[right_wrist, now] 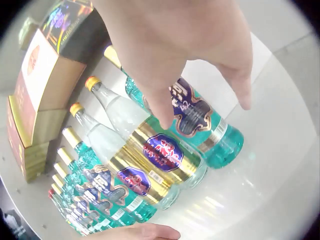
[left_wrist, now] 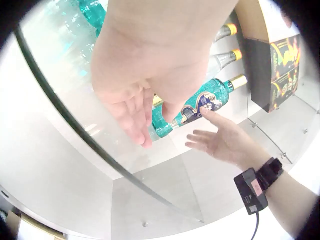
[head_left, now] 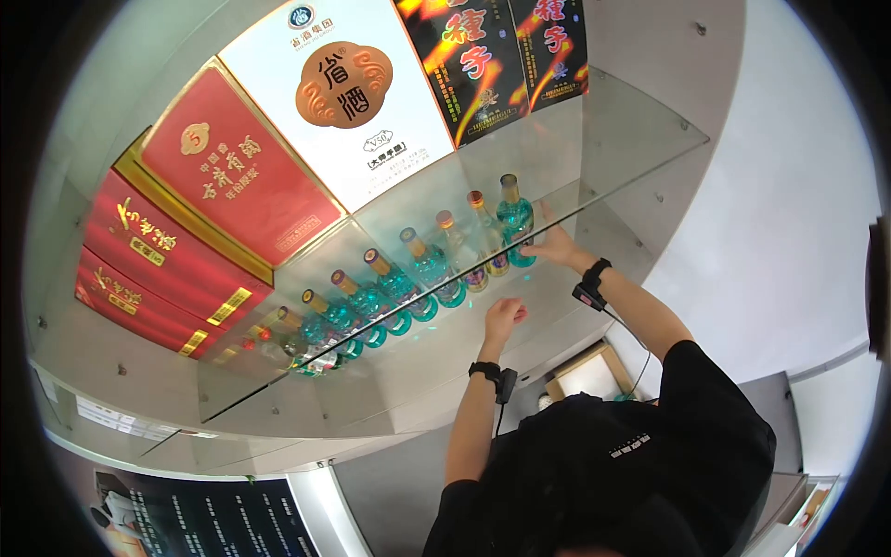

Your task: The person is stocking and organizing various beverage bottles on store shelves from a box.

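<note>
A teal bottle with a blue label (head_left: 514, 215) (left_wrist: 218, 91) (right_wrist: 226, 145) stands at the right end of a row on the shelf. My right hand (head_left: 559, 249) (left_wrist: 226, 145) (right_wrist: 185, 35) is at this bottle, thumb by its label and fingers spread, not wrapped round it. Whether the thumb touches the glass I cannot tell. Two clear bottles with gold labels (head_left: 476, 277) (right_wrist: 162, 150) stand beside it. My left hand (head_left: 504, 320) (left_wrist: 150, 70) (right_wrist: 142, 232) hangs in front of the row, fingers loosely bent, holding nothing.
More teal bottles (head_left: 394, 278) (right_wrist: 107, 185) continue the row leftward. A glass shelf edge (head_left: 408, 299) (left_wrist: 85, 135) runs across in front of the row. Red boxes (head_left: 232, 172), a white box (head_left: 343, 102) and black boxes (head_left: 473, 65) (left_wrist: 285, 60) stand behind the bottles.
</note>
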`<state>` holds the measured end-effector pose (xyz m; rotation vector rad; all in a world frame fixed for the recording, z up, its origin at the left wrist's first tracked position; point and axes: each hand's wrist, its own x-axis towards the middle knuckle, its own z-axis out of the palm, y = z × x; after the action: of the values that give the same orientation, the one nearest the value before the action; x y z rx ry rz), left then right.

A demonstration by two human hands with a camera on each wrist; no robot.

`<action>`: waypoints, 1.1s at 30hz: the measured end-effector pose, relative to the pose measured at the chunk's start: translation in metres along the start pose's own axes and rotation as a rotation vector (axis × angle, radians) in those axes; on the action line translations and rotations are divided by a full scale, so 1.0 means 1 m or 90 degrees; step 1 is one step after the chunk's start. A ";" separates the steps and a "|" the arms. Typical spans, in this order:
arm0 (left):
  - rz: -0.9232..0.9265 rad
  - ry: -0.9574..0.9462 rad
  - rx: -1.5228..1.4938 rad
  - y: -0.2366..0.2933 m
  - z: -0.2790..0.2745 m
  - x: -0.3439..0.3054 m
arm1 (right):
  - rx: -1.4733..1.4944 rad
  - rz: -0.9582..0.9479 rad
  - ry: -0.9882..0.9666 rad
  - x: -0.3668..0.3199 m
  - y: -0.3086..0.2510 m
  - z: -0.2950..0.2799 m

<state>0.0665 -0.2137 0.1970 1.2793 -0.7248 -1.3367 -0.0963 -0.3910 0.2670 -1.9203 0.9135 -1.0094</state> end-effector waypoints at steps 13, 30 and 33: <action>0.470 0.049 0.682 -0.041 -0.025 -0.164 | 0.321 0.566 0.163 -0.349 -0.037 0.024; -0.253 -0.227 1.041 -0.241 -0.318 -0.570 | 0.670 0.811 0.642 -0.707 -0.009 -0.085; -0.290 -0.191 1.046 -0.258 -0.268 -0.581 | 0.697 0.793 0.616 -0.713 -0.004 -0.111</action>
<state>0.1415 0.4568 0.0535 2.6217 -2.0428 -1.1661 -0.4986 0.1794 0.0845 0.2307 1.3239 -1.1470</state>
